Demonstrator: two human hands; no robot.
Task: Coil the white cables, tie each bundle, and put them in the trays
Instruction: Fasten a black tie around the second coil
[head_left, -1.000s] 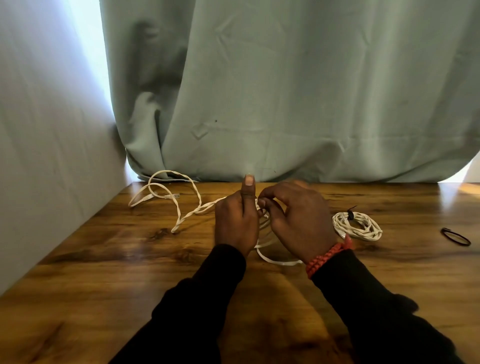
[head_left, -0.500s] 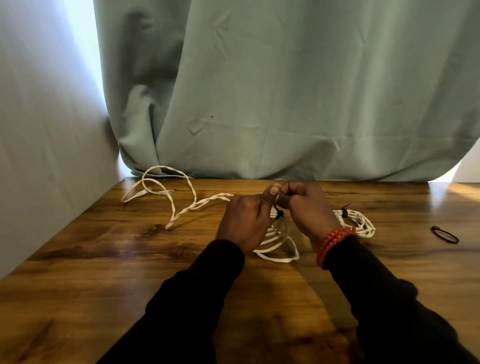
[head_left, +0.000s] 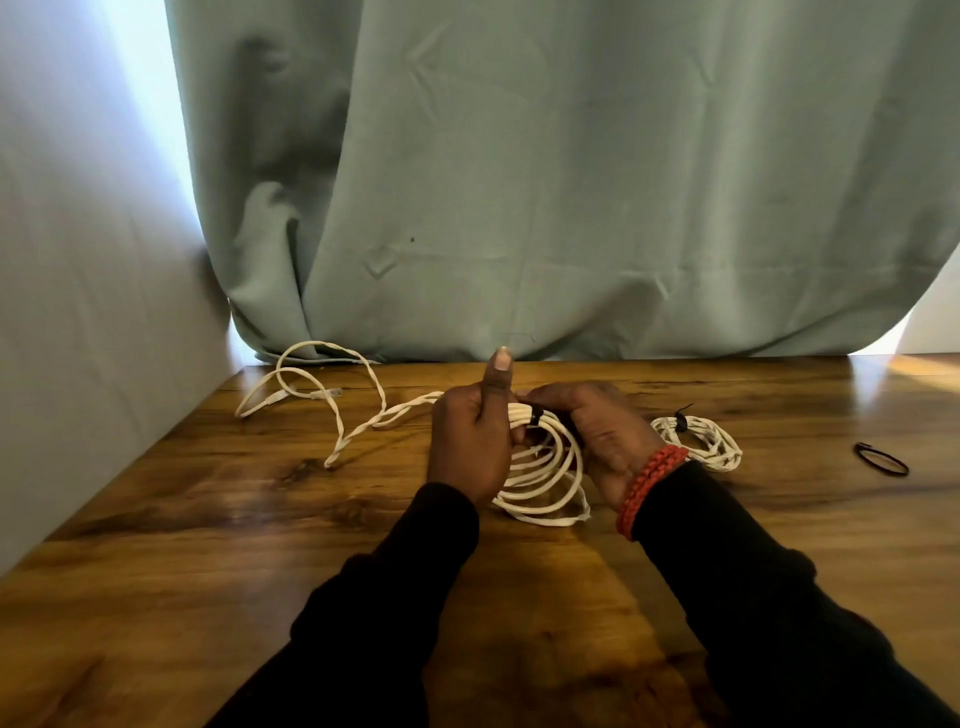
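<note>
Coil in hand: a white cable coil (head_left: 543, 467) of several loops, held at the middle of the wooden table (head_left: 208, 519) between both hands, its lowest loop touching or nearly touching the wood.
Black tie: a black tie (head_left: 535, 415) wraps the gathered strands at the top of the coil, between the two hands.
Left hand: the left hand (head_left: 470, 447) grips the top-left of the coil with fingers curled round the strands and the thumb stuck straight up.
Right hand: the right hand (head_left: 597, 431) curls over the top-right; its fingertips seem to pinch at the tie, though the contact is partly hidden.
Step in hand, as I judge it: cinching the tie. Keep the left hand's squeeze on the strands so the loops stay stacked, and pull the tie end snug without letting the bundle twist.
Axis and pointing: the coil stands roughly upright, its long axis running from the tied top down and toward the near-right.
Loose tail: a twisted loose cable (head_left: 358, 421) trails far-left to looped ends near the curtain (head_left: 571, 182); whether it belongs to this coil I cannot tell.
Finished bundle: a tied bundle (head_left: 701, 441) lies just right of the right wrist.
Spare tie: a black loop (head_left: 881, 459) lies at the far right.
Trays: none in view.
</note>
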